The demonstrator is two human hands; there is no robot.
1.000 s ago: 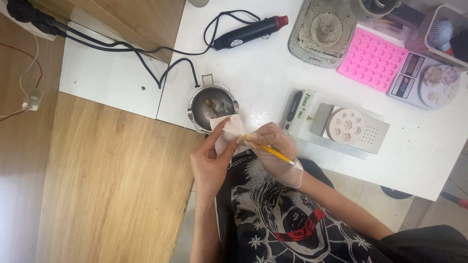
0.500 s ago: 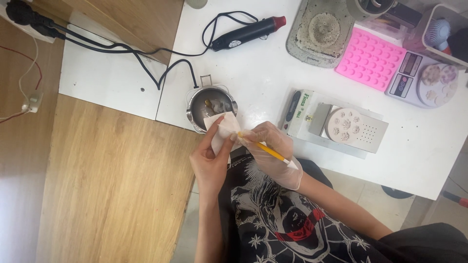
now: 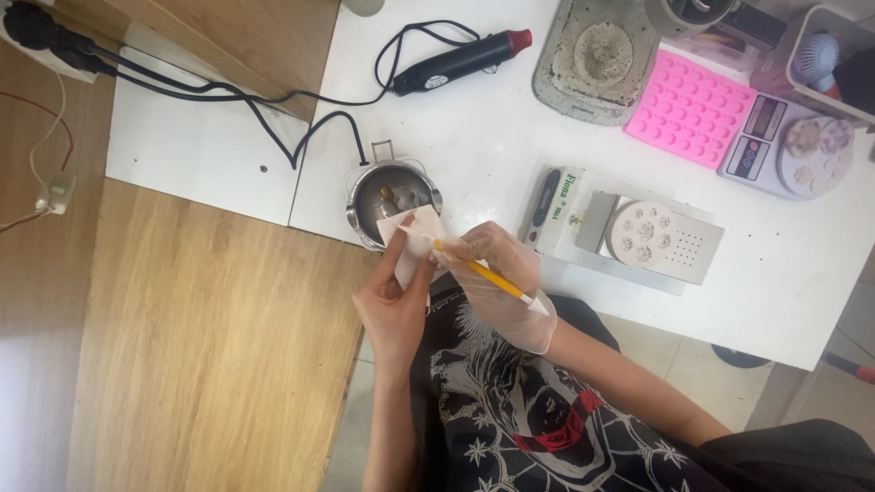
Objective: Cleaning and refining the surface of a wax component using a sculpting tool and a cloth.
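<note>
My left hand (image 3: 392,301) pinches a small white folded paper piece (image 3: 415,244) just in front of a little metal pot (image 3: 394,193) at the white table's near edge. My right hand (image 3: 501,282), in a clear glove, grips a thin yellow stick (image 3: 483,273) whose tip rests against the paper. The pot holds some dark residue and small bits. Both hands hover over my lap, close to the pot's rim.
A black heat gun (image 3: 456,62) with its cord lies at the back. A white round flower mould (image 3: 643,231) sits on a grey box, with a pink silicone mould (image 3: 690,109), a small scale (image 3: 775,146) and a grey tray (image 3: 597,59) behind. Wooden floor lies left.
Both hands with the paper and stick have shifted slightly toward the pot; the grip is unchanged.
</note>
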